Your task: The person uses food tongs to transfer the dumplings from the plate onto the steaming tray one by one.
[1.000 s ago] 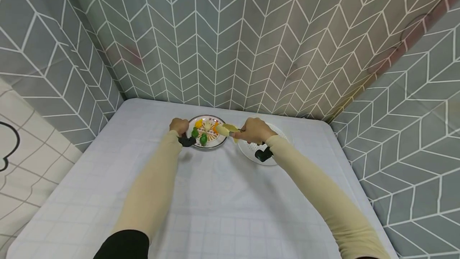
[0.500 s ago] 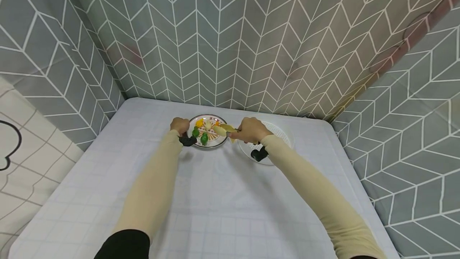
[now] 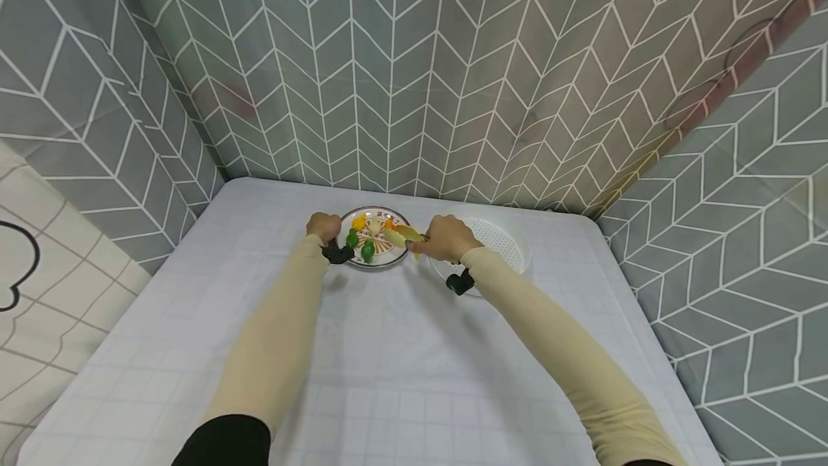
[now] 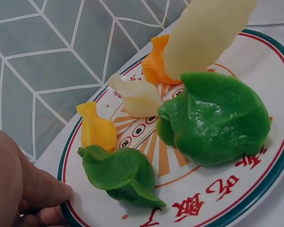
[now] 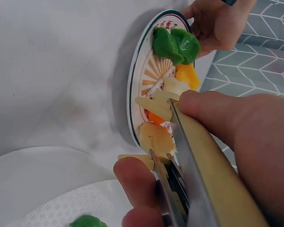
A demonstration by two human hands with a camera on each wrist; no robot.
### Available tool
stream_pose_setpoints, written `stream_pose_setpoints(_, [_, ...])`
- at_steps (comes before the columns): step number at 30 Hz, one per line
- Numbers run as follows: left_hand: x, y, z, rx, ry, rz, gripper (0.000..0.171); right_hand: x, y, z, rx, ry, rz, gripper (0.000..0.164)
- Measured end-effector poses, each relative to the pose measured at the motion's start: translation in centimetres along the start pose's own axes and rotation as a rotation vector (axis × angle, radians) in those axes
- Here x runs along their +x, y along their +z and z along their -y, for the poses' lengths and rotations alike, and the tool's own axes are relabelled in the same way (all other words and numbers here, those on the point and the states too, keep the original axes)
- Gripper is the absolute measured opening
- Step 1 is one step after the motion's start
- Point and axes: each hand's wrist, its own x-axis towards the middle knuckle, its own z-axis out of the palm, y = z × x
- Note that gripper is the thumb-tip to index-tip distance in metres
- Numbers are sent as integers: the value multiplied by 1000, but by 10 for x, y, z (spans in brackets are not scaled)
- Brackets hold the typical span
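Observation:
My left hand point(image 3: 322, 226) grips the left rim of a white patterned plate point(image 4: 279, 161) with a green-and-red edge. On it lie green dumplings point(image 4: 222, 120), a yellow one point(image 4: 98, 128), a cream one point(image 4: 138, 99) and an orange one point(image 4: 154, 64). My right hand point(image 3: 449, 238) holds metal-edged tongs point(image 5: 199, 170) over the plate's right side. Their pale oval tip point(image 4: 208, 35) partly covers the orange dumpling in the left wrist view. In the right wrist view a pale yellow lump point(image 5: 156, 137) shows between the spread tips; I cannot tell whether it belongs to the tongs.
A round white perforated tray point(image 3: 507, 243) stands right of the plate, partly under my right forearm. A green dumpling point(image 5: 87, 221) lies in it. Both dishes sit near the far edge of the white-covered table point(image 3: 388, 351), close to the patterned curtain point(image 3: 388, 92).
My right hand has shifted slightly left with the tongs, uncovering more of the perforated tray. My left hand stays at the plate's rim.

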Motion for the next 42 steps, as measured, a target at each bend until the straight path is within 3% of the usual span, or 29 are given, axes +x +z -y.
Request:
stream_pose_setpoints(13, [3, 1, 1, 6, 2, -6, 56, -1, 0, 8, -73, -19, -40, 43])
stream_pose_setpoints(22, [1, 1, 1, 9, 17, 7, 54, -2, -11, -3, -21, -23, 49, 50])
stream_pose_setpoints(28, [2, 1, 2, 19, 12, 7, 59, -10, -30, -7, 26, -41, 94, 50])
stream_pose_setpoints(38, [-2, 5, 1, 14, 3, 15, 58, -33, -79, -27, -15, -65, 53, 43])
stream_pose_setpoints(42, [-8, 1, -2, -27, -1, 15, 62, -38, -95, -40, -26, -32, 47, 43])
